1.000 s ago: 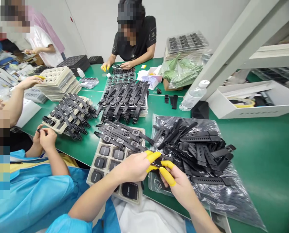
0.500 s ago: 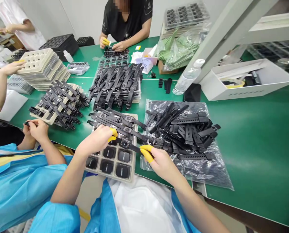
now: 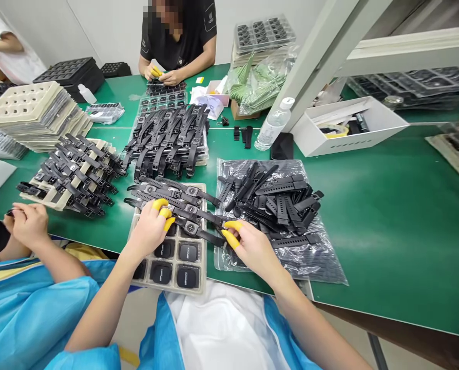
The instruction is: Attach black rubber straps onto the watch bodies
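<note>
Yellow finger covers are on both my hands. My left hand (image 3: pixel 152 225) is closed at the left strap of the nearest black smartwatch (image 3: pixel 191 228), which lies across a beige tray (image 3: pixel 203 257); its fingertips partly hide the strap. My right hand (image 3: pixel 254 245) is just beyond that watch's right strap end, thumb and forefinger apart, with no strap clearly between them. Further black watches lie in rows on the tray's far half. Square black pieces (image 3: pixel 188 252) fill its near compartments. Right of the tray, loose black watch straps (image 3: pixel 287 205) are heaped on a clear plastic bag (image 3: pixel 322 257).
Trays stacked with watches (image 3: pixel 171 139) stand beyond mine, with another stack (image 3: pixel 73 174) at left. A water bottle (image 3: pixel 273 123) and white box (image 3: pixel 348 128) are behind the straps. A co-worker's hands (image 3: pixel 31 223) are at left; another person (image 3: pixel 179 41) works opposite.
The watch between my hands has been laid down on the tray. My right fingers have parted from its strap, and my left hand has shifted slightly. The view has turned right.
</note>
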The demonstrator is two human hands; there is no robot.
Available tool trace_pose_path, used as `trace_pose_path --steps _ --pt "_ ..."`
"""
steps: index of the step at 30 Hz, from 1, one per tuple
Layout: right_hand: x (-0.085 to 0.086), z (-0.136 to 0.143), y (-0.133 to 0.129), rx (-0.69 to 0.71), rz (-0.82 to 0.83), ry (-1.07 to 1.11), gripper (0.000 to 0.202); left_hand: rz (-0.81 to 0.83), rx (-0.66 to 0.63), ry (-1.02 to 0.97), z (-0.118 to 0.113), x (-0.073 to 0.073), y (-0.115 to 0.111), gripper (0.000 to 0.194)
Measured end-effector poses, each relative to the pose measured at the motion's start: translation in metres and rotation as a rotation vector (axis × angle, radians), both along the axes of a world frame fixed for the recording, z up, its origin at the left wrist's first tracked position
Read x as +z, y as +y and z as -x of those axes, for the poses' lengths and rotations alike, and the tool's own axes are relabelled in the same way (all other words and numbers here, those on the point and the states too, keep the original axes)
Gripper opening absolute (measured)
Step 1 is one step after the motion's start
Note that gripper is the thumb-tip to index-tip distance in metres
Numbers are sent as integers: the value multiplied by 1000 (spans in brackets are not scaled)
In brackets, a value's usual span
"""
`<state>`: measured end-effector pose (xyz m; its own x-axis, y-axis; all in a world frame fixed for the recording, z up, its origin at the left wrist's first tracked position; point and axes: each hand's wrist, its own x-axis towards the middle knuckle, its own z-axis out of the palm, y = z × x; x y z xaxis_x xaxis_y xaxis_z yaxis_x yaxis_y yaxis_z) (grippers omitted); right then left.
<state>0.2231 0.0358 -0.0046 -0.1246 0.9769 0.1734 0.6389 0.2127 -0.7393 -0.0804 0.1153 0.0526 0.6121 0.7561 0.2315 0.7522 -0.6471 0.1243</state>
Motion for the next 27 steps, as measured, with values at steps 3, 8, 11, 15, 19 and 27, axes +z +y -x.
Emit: trace_pose_path --steps 3,8,11,15,19,27 --pt "4 -12 1 -60 -130 -80 23 65 -2 52 9 11 -13 17" --pt "12 -31 4 -96 -223 -232 25 100 -19 330 16 16 -30 17" --pt "13 -35 9 -85 -205 -303 29 99 9 417 11 16 -32 15" --pt "13 -27 16 -14 -136 -397 26 86 30 494 2 18 -28 15" --pt "11 -12 18 42 -17 -559 20 36 20 494 2 15 -22 13" --pt "7 -4 25 -28 29 -689 9 34 2 408 9 7 -19 11"
